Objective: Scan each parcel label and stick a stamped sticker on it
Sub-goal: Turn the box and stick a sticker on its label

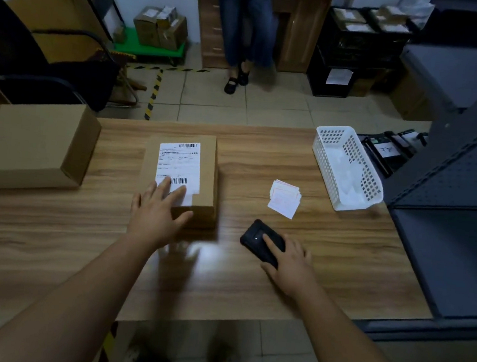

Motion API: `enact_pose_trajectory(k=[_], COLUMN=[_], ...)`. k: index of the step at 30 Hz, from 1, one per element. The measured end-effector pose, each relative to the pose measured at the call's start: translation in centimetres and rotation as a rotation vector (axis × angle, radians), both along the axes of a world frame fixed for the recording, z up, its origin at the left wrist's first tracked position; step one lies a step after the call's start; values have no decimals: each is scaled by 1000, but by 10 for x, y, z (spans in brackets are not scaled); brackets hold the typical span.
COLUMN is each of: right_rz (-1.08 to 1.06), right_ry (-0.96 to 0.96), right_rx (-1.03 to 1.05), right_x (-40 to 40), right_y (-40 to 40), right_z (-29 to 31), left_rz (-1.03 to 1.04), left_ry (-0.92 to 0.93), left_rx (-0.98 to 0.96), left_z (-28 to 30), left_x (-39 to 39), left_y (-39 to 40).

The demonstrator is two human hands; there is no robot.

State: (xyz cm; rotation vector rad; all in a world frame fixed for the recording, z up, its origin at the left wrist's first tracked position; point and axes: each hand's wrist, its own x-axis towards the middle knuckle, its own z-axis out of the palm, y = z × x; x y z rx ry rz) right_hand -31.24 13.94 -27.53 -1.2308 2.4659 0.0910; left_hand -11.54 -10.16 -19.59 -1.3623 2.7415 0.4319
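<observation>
Parcel (180, 175) sits mid-table, a small cardboard box with the shipping label (178, 169) face up. Left hand's fingers (170, 188) are spread flat and straight on the near end of that label, thumb hanging off the box's near right corner, so it's pressing down, not gripping. The left hand (158, 212) covers part of the lower barcode, which I'd guess needs to be uncovered before a scan reads.

Right hand (287, 263) at about 4 o'clock from the box is wrapped round a black handheld scanner (263, 242), index finger laid along the top, thumb tucked under the near side. The scanner looks like it's low over the wooden table (262, 159) or resting on it, can't really tell which.

Handling-wise: the box looks stiff and light, probably slides easily on that glossy tabletop, so pinning it from above makes sense. To lift it I'd grab the two long sides, clear of the label.

Stack of stickers (285, 198) lies loose at 3 o'clock from the box, thin paper, likely fiddly to peel one-handed. White plastic basket (348, 167) is beyond that at roughly 2 o'clock. A bigger plain carton (32, 145) sits at 9 o'clock.
</observation>
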Motion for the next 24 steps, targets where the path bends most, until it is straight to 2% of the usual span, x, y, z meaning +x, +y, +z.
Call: enact_pose_trajectory(k=[4, 8, 10, 13, 16, 18, 24], right_rz=[3, -90, -130, -193, -167, -101, 13], right_ry=[-21, -122, -146, -150, -173, -176, -201], right_rx=[-64, -201, -284, -403, -307, -212, -43], right_x=[-3, -6, -10, -18, -19, -12, 33], right_y=[-1, -3, -9, -30, -53, -66, -96], right_z=[1, 15, 30, 68, 127, 168, 246], left_rz=[-9, -23, 64, 215, 253, 240, 145], left_ry=[-13, 27, 58, 83, 179, 261, 251], left_rx=[4, -36, -59, 24, 189, 234, 130], left_z=[1, -2, -2, -4, -7, -7, -2], left_x=[-1, 11, 20, 33, 40, 41, 48], left_y=[4, 3, 1, -4, -12, -17, -28])
